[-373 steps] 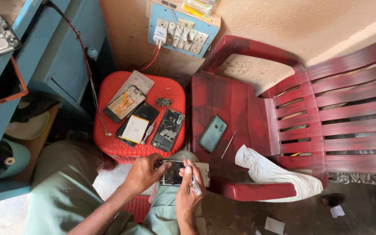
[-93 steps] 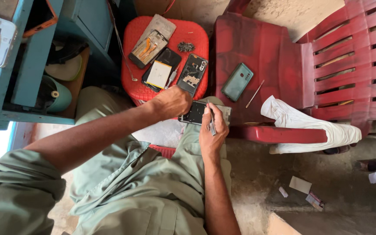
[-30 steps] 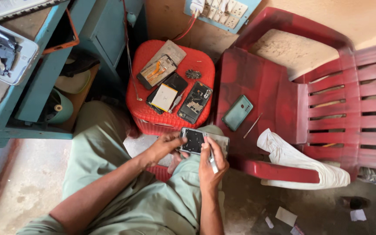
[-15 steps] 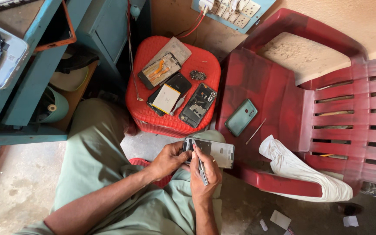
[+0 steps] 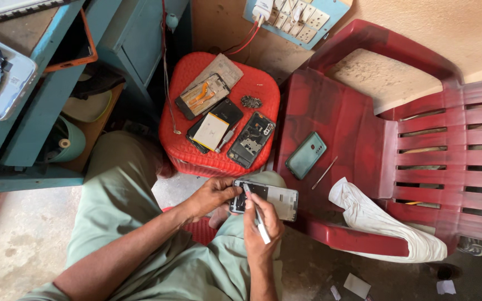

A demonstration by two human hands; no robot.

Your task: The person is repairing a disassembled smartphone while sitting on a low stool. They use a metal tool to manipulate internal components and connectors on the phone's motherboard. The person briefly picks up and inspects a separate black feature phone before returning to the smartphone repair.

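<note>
My left hand (image 5: 212,195) grips the left end of an opened phone (image 5: 274,199) held over my lap, its back cover off and white inner frame showing. My right hand (image 5: 260,223) holds a thin white-handled tool (image 5: 256,213), its tip resting on the phone's dark upper part. In front of me a red plastic stool (image 5: 263,89) carries several opened phones and parts: one with orange ribbon cables (image 5: 203,96), a white battery (image 5: 211,131), a bare phone frame (image 5: 251,139) and a small pile of screws (image 5: 251,101).
A red plastic chair (image 5: 364,128) on the right holds a green phone back cover (image 5: 305,154), a thin stick tool (image 5: 324,172) and a white cloth (image 5: 380,223). A blue wooden workbench (image 5: 34,117) stands at left. A switchboard (image 5: 291,17) hangs on the wall behind.
The view has shifted slightly. The phone has turned flatter in my hands, and the tool tip now rests on its upper part. Both hands keep their hold.
</note>
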